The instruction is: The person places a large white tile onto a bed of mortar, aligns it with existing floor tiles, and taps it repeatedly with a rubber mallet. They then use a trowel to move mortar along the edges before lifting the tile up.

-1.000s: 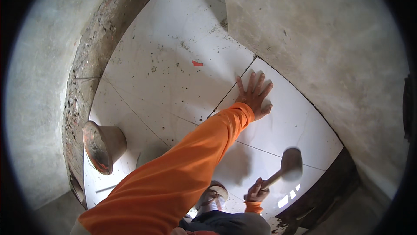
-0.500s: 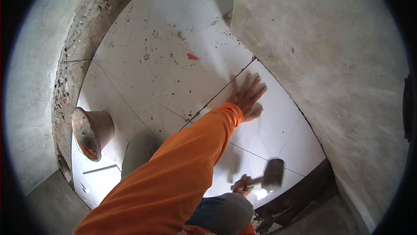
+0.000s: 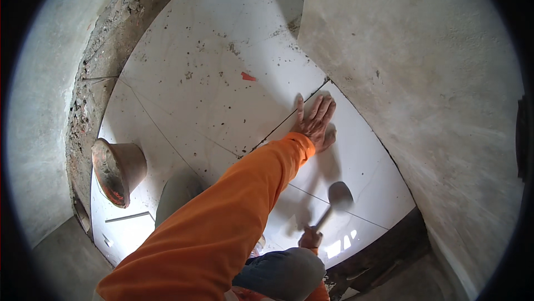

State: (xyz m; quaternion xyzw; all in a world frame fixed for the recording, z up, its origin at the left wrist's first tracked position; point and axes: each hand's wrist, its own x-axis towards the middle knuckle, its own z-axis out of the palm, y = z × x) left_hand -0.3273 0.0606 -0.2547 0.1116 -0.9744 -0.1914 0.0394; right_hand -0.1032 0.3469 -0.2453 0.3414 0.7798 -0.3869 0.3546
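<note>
My left hand (image 3: 316, 123), in an orange sleeve (image 3: 239, 190), lies flat on a pale floor tile (image 3: 367, 162), fingers stretched out. Its fingertips rest near the dark joint that separates this tile from the debris-specked white tile (image 3: 183, 100) beyond. Lower down, my right hand (image 3: 310, 238) grips the handle of a mallet (image 3: 340, 195). The mallet's dark head is slightly blurred and points up and to the right, apparently above the tile, below my left hand. Whether it touches the tile I cannot tell.
At left a brown bucket (image 3: 133, 164), dirty inside, stands by the rough wall base (image 3: 92, 117). A red scrap (image 3: 248, 77) lies on the far tile. A grey plastered wall (image 3: 406, 62) borders the tiles at right, and a dark unfinished strip (image 3: 389, 245) runs along the lower right.
The mallet has swung up and to the left, its head now nearer my left hand. My left hand has stayed on the tile, its fingers drawn closer together.
</note>
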